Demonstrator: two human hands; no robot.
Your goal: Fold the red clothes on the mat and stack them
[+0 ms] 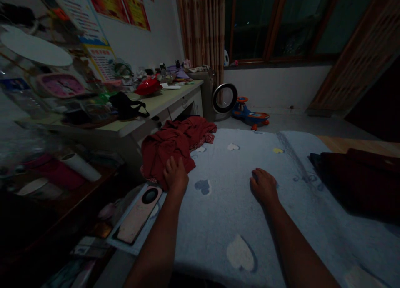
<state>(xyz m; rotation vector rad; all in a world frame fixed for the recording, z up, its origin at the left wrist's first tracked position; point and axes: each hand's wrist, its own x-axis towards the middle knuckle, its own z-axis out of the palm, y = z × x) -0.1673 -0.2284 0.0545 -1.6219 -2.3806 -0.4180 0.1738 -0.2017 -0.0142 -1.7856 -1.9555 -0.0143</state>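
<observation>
Crumpled dark-red cloth garment [178, 144] lies at the far left edge of the pale-blue heart-patterned bed blanket [225, 213], partly over the side. Left hand [175, 174] rests on its near edge; right hand [263, 186] lies flat on the blanket, well to the right. Long pinkish flat device with a round dark disc [139, 215] sits just left of the left forearm. Cluttered pale desk [162, 102] stands behind the garment. Dark folded bedding, possibly a quilt [359, 179], lies far right.

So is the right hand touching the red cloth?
No, the right hand lies flat on the blue blanket; only the left hand touches the red cloth.
</observation>
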